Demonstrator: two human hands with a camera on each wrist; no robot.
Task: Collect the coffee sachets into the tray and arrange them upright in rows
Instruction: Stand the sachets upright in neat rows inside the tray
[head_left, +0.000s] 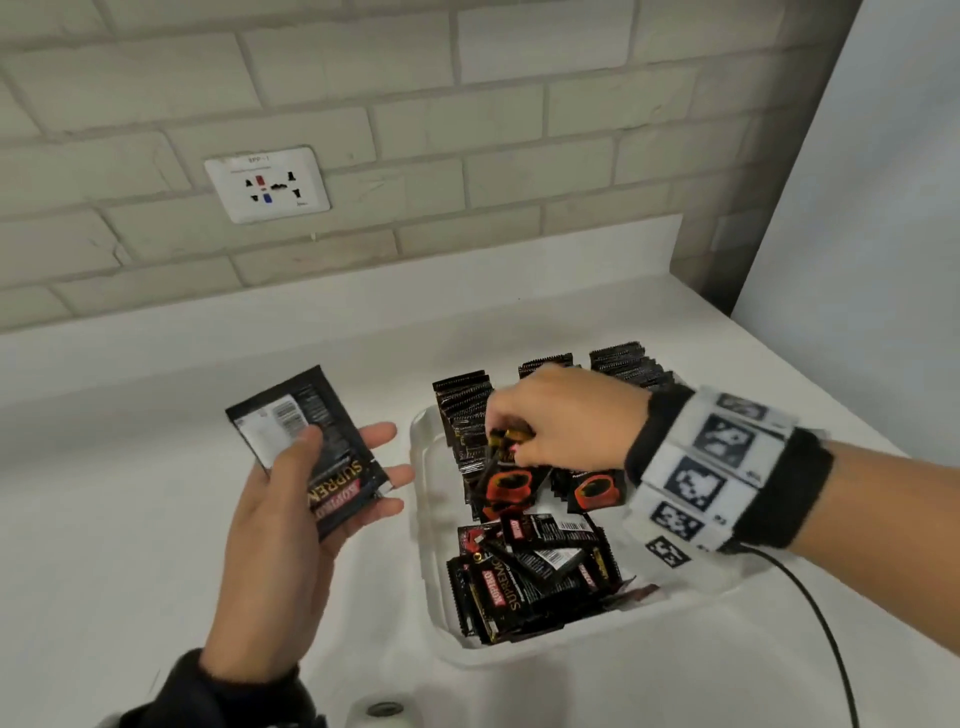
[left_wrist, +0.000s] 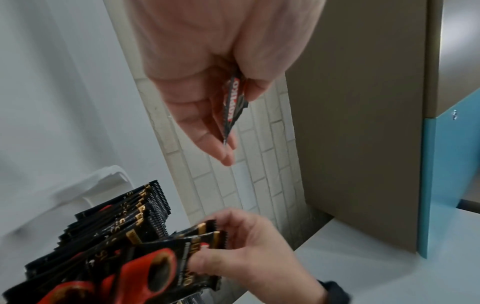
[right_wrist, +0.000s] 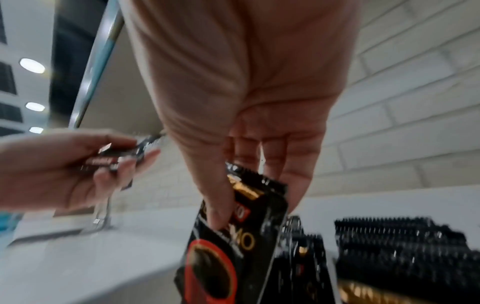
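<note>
A white tray (head_left: 431, 566) sits on the white counter, with black coffee sachets standing upright in rows (head_left: 628, 366) at its far end and a loose heap of sachets (head_left: 524, 577) at its near end. My right hand (head_left: 550, 421) reaches over the left row and pinches the top of a sachet (right_wrist: 233, 232) with a red cup print, held upright. My left hand (head_left: 291, 504) hovers left of the tray, thumb pressing a small stack of sachets (head_left: 317, 447) against the fingers. In the left wrist view that stack (left_wrist: 232, 102) shows edge-on.
A brick wall with a power socket (head_left: 267, 184) rises behind the counter. A grey panel (head_left: 852, 156) closes the right side. A black cable (head_left: 826, 629) trails from my right wristband across the counter at right. A round drain fitting (head_left: 384, 709) shows at the bottom edge.
</note>
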